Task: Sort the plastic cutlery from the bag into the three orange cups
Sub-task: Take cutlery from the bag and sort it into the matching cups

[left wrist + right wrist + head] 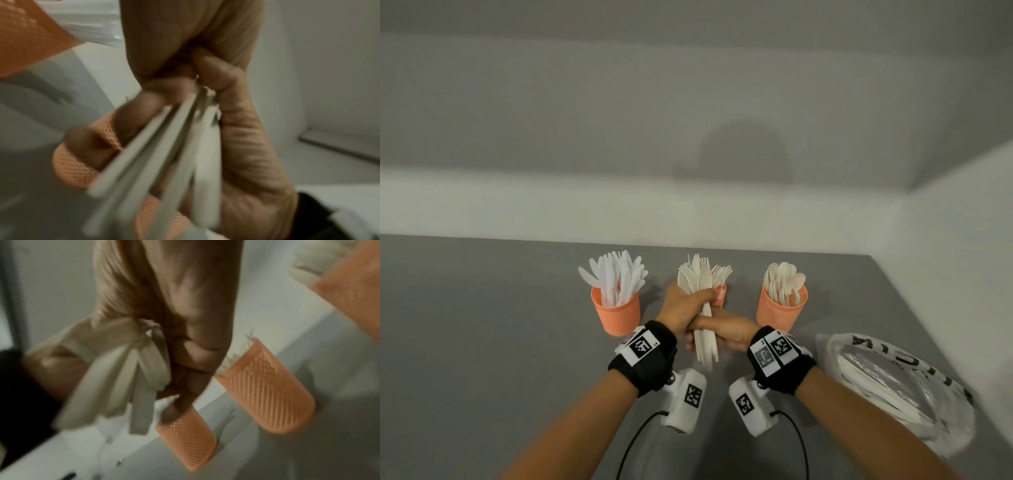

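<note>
Hands: both are clasped round one bundle of cream cutlery (703, 308), held above the grey table (482, 325) in front of the middle cup.
Left hand (681, 308): fingers curled round the upper part of the bundle, just under the fork heads and knife blades.
Right hand (726, 334): fingers wrapped round the handles lower down, touching the left hand; the handle ends stick out below it.
Bundle: forks and knives together, upright, tines and blades pointing away from the person; both wrist views show the handles fanned out, blurred.
Left cup (616, 313): orange, textured, filled with white cutlery standing handles down.
Middle cup (720, 294): orange, mostly hidden behind the left hand and the bundle; only a bit of its right side shows.
Right cup (780, 308): orange, holds cream spoons with bowls up.
Bag (893, 387): clear plastic with dark lettering, lying on the table to the right of the right forearm, with more pale cutlery inside.
Wrists: black straps carrying white blocks with square black markers.
</note>
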The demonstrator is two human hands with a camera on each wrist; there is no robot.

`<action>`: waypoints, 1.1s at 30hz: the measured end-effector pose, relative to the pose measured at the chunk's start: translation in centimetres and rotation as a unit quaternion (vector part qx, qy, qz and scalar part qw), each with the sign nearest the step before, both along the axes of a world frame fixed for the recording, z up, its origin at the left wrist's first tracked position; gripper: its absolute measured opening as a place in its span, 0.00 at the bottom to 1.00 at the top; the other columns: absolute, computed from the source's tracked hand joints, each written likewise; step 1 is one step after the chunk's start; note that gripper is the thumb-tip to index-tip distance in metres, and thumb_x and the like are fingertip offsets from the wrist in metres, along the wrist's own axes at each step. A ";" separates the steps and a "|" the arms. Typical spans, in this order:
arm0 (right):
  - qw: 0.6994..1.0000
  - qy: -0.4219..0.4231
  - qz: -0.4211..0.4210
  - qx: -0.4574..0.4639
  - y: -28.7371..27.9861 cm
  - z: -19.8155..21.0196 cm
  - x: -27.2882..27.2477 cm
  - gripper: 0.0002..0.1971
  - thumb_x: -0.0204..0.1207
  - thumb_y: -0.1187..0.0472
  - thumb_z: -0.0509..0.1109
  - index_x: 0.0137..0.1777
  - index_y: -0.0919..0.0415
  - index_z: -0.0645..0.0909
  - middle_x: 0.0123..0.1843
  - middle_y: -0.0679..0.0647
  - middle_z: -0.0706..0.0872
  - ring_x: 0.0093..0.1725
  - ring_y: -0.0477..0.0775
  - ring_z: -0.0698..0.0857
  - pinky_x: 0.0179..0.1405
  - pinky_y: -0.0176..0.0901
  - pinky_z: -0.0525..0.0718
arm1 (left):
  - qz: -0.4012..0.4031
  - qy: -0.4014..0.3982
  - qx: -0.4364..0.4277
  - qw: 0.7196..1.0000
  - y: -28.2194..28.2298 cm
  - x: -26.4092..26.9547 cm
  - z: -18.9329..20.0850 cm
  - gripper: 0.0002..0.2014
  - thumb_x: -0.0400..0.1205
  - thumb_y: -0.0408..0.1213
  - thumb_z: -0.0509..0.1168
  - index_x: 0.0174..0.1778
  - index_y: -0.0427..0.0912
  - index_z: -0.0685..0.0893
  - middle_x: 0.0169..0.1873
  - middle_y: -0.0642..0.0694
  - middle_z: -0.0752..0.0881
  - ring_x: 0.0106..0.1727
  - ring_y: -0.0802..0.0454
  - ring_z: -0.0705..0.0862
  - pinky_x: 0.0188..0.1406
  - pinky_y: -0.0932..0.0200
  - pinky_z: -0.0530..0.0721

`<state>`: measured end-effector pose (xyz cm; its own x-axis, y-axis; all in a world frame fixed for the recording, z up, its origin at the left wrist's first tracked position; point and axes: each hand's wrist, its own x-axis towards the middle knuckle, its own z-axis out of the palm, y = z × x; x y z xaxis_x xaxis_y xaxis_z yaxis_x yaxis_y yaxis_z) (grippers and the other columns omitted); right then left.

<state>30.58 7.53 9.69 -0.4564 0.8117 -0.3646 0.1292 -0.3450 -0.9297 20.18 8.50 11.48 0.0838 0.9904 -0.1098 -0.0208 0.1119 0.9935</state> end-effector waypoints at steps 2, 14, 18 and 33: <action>0.994 -0.068 -0.049 0.070 0.1 -0.1 -0.1 0.14 0.75 0.75 0.63 0.60 0.69 0.76 0.38 0.54 0.83 0.38 0.48 0.84 0.43 0.35 0.85 | 0.068 0.023 0.023 0.997 0.2 0.7 -0.1 0.12 0.71 0.24 0.69 0.51 0.31 0.81 0.38 0.41 0.87 0.39 0.49 0.86 0.34 0.65 0.84; 0.988 0.106 -0.101 -0.050 -1.2 0.2 2.6 0.11 0.82 0.52 0.58 0.46 0.57 0.77 0.16 0.46 0.69 0.11 0.40 0.62 0.09 0.29 0.61 | 0.058 -0.016 0.007 0.998 1.1 0.1 1.1 0.16 0.85 0.44 0.56 0.53 0.33 0.81 0.44 0.34 0.85 0.38 0.46 0.83 0.35 0.58 0.85; 0.990 0.104 -0.058 -0.072 -1.5 0.3 2.9 0.12 0.83 0.53 0.55 0.53 0.55 0.79 0.19 0.47 0.74 0.10 0.40 0.64 0.09 0.28 0.61 | 0.061 -0.032 0.020 0.997 1.7 -1.0 1.7 0.03 0.82 0.32 0.62 0.48 0.37 0.79 0.39 0.40 0.81 0.31 0.51 0.78 0.18 0.70 0.79; 0.987 0.094 -0.129 -0.019 -0.4 -0.5 1.5 0.08 0.82 0.58 0.60 0.54 0.57 0.79 0.23 0.51 0.81 0.12 0.41 0.66 0.11 0.29 0.65 | 0.238 0.025 0.157 0.958 4.0 -9.1 5.8 0.11 0.85 0.29 0.53 0.39 0.48 0.71 0.32 0.45 0.80 0.18 0.60 0.81 0.17 0.67 0.79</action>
